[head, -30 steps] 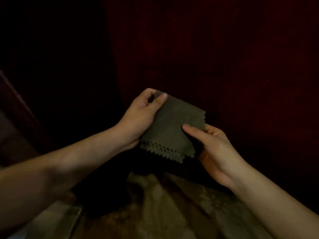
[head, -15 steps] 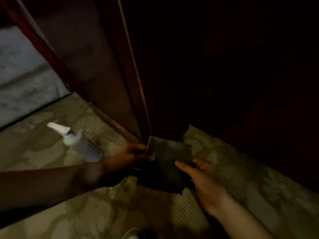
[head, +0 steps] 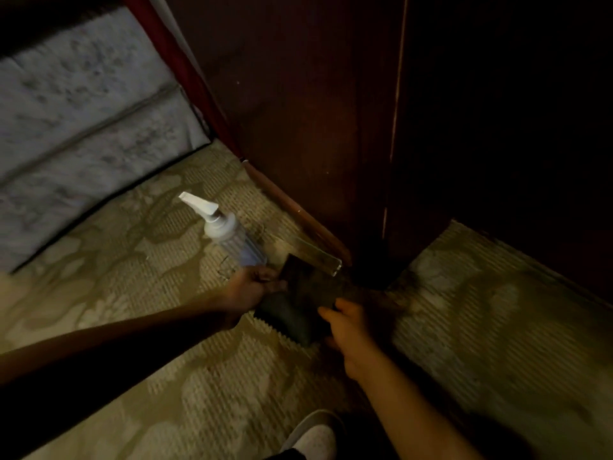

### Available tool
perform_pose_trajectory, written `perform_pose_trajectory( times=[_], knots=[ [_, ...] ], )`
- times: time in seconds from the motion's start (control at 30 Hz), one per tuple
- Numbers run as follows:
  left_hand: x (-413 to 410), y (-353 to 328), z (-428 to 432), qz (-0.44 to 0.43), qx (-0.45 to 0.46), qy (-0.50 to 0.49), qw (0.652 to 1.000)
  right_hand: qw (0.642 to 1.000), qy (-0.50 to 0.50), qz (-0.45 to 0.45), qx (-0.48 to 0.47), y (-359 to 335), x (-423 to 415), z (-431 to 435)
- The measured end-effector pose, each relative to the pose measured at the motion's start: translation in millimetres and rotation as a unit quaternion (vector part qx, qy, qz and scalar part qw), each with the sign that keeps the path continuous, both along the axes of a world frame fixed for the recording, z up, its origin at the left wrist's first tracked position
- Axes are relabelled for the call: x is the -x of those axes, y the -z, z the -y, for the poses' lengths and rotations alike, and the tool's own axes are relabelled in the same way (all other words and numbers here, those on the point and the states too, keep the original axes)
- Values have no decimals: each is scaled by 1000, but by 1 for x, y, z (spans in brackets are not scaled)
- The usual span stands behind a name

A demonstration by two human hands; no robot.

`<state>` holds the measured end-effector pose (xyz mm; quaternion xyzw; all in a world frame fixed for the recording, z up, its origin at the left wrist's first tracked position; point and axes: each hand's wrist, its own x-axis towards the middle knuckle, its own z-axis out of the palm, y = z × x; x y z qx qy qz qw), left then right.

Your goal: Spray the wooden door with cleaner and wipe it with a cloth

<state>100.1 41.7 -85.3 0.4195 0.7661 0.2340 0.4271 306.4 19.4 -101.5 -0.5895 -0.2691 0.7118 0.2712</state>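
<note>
A dark grey cloth [head: 300, 303] with a zigzag edge is held low over the carpet between both hands. My left hand [head: 250, 287] pinches its left side and my right hand [head: 348, 330] grips its right side. A clear spray bottle [head: 232, 237] with a white nozzle stands on the carpet just behind my left hand, which touches or nearly touches its base. The dark wooden door [head: 497, 127] rises at the right, its edge just beyond the cloth.
Patterned beige carpet [head: 166, 327] covers the floor. A grey marbled floor [head: 83, 111] lies beyond the threshold at upper left. The dark wood frame [head: 298, 111] and a metal threshold strip [head: 315, 254] sit behind the bottle. A white shoe [head: 315, 436] shows at the bottom.
The view has dropped from the door face to the floor. Both hands carried the cloth down close to the carpet, and the spray bottle came into view beside my left hand.
</note>
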Motion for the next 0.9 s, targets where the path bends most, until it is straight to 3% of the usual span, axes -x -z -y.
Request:
perform_pose_trajectory(
  times=[0.27, 0.47, 0.77, 0.9],
  knots=[
    [21, 29, -16, -97, -53, -82, 990, 995, -56, -65, 53, 12, 42, -28],
    [11, 52, 1, -167, -90, -84, 978, 995, -81, -39, 44, 19, 46, -18],
    [6, 62, -13, -191, -85, -66, 976, 997, -52, -63, 17, 22, 37, -14],
    [-2, 68, -21, -157, -122, -46, 979, 996, -33, -80, 17, 26, 31, -11]
  ],
)
